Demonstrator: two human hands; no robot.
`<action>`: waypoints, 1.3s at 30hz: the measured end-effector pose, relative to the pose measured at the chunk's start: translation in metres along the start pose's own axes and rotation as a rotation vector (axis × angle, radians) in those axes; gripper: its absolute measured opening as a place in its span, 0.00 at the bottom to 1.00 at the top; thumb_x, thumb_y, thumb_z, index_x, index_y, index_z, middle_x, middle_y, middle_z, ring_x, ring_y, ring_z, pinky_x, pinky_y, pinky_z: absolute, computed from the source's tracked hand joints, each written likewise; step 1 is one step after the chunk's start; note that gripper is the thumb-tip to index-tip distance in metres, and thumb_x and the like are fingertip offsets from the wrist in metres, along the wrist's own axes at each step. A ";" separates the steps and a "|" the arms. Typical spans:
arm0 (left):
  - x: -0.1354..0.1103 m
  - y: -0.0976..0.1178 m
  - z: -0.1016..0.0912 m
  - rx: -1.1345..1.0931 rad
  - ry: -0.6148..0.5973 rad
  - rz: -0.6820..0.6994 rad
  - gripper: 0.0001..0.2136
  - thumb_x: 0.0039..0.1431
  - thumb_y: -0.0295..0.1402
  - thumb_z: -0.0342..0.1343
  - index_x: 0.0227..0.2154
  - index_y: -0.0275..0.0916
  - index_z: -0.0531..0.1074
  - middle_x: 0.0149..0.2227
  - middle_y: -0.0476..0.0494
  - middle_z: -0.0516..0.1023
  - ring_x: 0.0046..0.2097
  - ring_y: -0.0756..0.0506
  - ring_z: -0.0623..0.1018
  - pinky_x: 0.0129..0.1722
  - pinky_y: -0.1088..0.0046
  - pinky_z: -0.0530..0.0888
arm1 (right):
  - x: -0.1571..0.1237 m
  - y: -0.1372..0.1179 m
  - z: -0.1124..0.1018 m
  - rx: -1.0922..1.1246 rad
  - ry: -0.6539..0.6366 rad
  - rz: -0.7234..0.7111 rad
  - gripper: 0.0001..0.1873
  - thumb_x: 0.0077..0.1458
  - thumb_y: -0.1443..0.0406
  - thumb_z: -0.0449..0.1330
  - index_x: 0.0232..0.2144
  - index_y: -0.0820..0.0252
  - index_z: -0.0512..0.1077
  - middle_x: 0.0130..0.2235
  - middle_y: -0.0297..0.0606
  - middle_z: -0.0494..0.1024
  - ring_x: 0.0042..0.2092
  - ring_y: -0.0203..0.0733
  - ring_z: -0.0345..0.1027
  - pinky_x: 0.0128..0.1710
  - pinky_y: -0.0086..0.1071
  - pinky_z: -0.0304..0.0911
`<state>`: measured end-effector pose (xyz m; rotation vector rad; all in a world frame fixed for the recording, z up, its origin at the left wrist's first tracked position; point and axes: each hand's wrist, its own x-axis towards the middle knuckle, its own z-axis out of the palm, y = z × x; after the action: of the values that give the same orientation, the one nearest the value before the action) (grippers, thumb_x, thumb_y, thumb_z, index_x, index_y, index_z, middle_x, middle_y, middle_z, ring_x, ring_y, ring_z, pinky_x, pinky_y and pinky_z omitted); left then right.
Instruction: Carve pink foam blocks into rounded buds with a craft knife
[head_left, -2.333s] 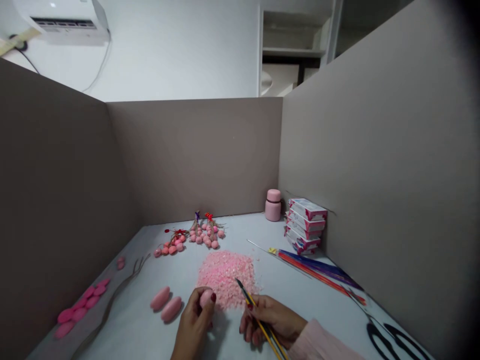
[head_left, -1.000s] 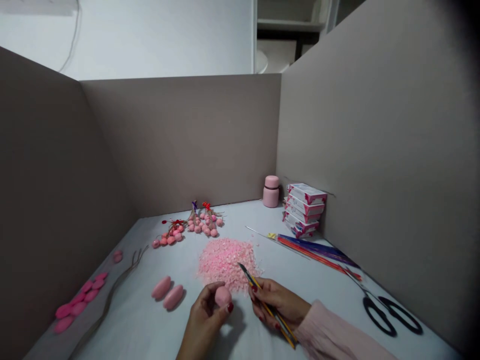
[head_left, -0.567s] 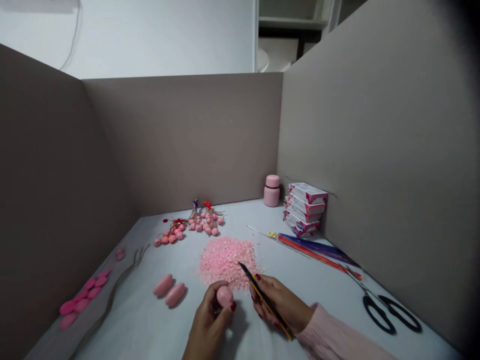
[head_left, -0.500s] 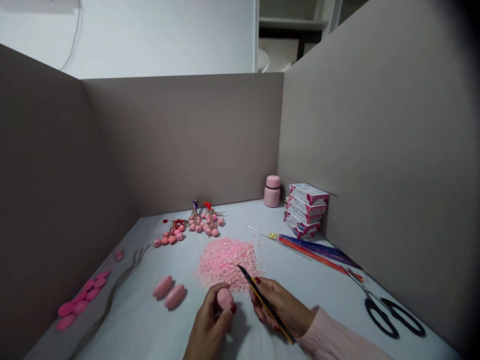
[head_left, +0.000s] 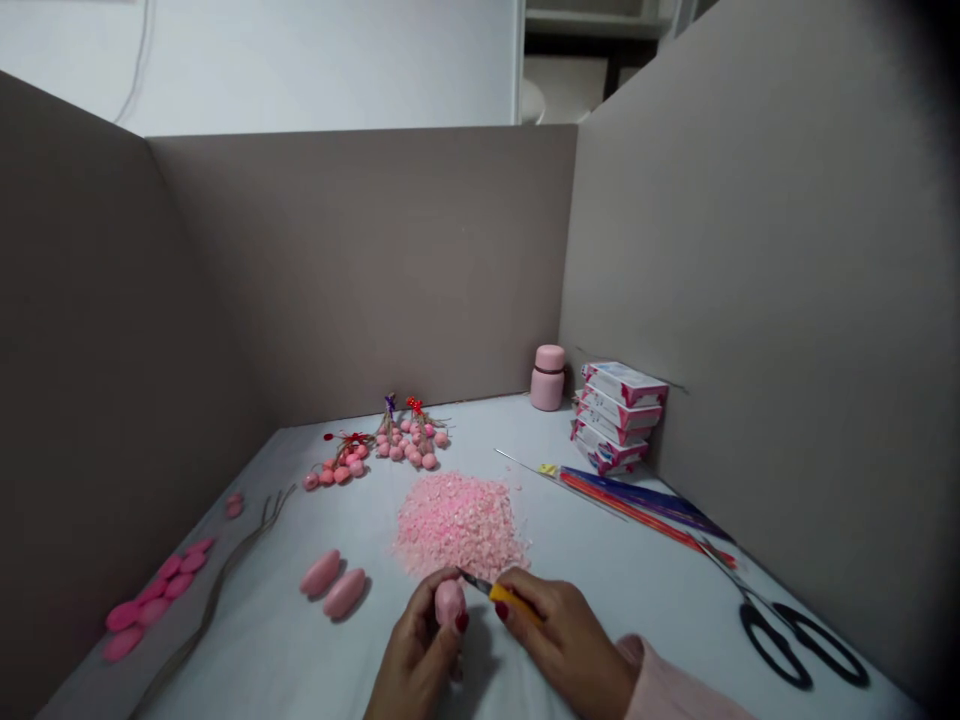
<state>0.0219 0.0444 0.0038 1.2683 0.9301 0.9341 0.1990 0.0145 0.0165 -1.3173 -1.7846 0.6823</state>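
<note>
My left hand (head_left: 418, 655) is closed round a small pink oval piece (head_left: 450, 602), held upright just above the table near its front edge. My right hand (head_left: 564, 640) grips a yellow craft knife (head_left: 501, 593); the blade tip touches the top of the pink piece. Just beyond both hands lies a heap of pink shavings (head_left: 459, 522). Two more pink oval pieces (head_left: 333, 583) lie side by side to the left of my left hand.
Bunches of small pink balls on stems (head_left: 390, 450) lie at the back. Flat pink petals (head_left: 154, 595) and brown stems (head_left: 225, 580) lie at left. A pink jar (head_left: 547, 378), stacked boxes (head_left: 619, 417), coloured sticks (head_left: 637, 510) and black scissors (head_left: 802, 635) sit at right. Grey partitions enclose the table.
My right hand has swung the knife down and left, from pointing up over the shavings to touching the pink piece. The view has tilted down slightly.
</note>
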 end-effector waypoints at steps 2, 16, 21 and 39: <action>-0.002 0.001 0.000 0.043 0.012 -0.007 0.23 0.52 0.48 0.53 0.47 0.40 0.66 0.21 0.55 0.63 0.23 0.50 0.64 0.24 0.73 0.63 | -0.001 0.002 0.000 -0.072 0.031 0.018 0.16 0.63 0.55 0.47 0.27 0.57 0.63 0.26 0.30 0.67 0.28 0.36 0.61 0.28 0.28 0.50; -0.004 -0.008 0.000 0.123 -0.090 0.017 0.19 0.54 0.50 0.49 0.40 0.41 0.63 0.23 0.56 0.58 0.24 0.51 0.59 0.25 0.73 0.57 | -0.004 -0.007 0.003 -0.182 -0.105 -0.030 0.15 0.60 0.61 0.49 0.22 0.56 0.55 0.22 0.27 0.61 0.25 0.33 0.55 0.25 0.28 0.44; -0.006 -0.010 0.000 0.037 -0.022 -0.033 0.27 0.49 0.51 0.55 0.48 0.41 0.62 0.30 0.50 0.69 0.32 0.48 0.67 0.34 0.72 0.63 | -0.006 -0.005 0.003 -0.187 -0.112 -0.027 0.15 0.60 0.61 0.49 0.22 0.56 0.56 0.22 0.26 0.61 0.25 0.33 0.55 0.25 0.28 0.45; -0.003 0.005 0.002 0.318 -0.064 0.085 0.09 0.52 0.36 0.49 0.22 0.43 0.56 0.21 0.57 0.53 0.25 0.51 0.56 0.25 0.75 0.56 | -0.007 -0.006 0.006 -0.277 -0.095 -0.039 0.15 0.57 0.59 0.52 0.21 0.56 0.56 0.22 0.29 0.64 0.24 0.35 0.57 0.25 0.29 0.43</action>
<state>0.0227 0.0412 0.0087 1.6086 1.0081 0.8266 0.1919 0.0059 0.0165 -1.4467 -2.0325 0.4962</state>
